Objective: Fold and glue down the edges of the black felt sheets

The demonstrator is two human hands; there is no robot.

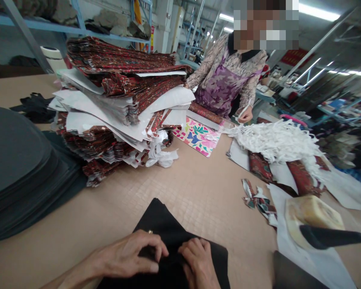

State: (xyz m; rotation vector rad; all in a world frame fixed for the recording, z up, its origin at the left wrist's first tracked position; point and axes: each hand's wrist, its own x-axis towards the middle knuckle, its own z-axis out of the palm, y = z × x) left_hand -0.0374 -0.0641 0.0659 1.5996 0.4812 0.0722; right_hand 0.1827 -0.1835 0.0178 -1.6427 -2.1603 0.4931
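A folded piece of black fabric (159, 216) lies at the near middle of the table, its corners spread toward the far side and the right. My left hand (132, 255), with a ring on one finger, reaches in from the left; thumb and curled fingers close on the fabric. Opposite it, my right hand (198, 261) bends its fingers around a fold of the same fabric. The two hands are a short gap apart. What lies beneath the fingertips is partly hidden.
At left stands a stack of dark rounded panels (15, 152). Behind it rises a tall pile of red patterned pieces (123, 60) with white sheets. A tape dispenser (313, 220) and white strips (276, 140) are at right. Across the table stands a person (222, 80).
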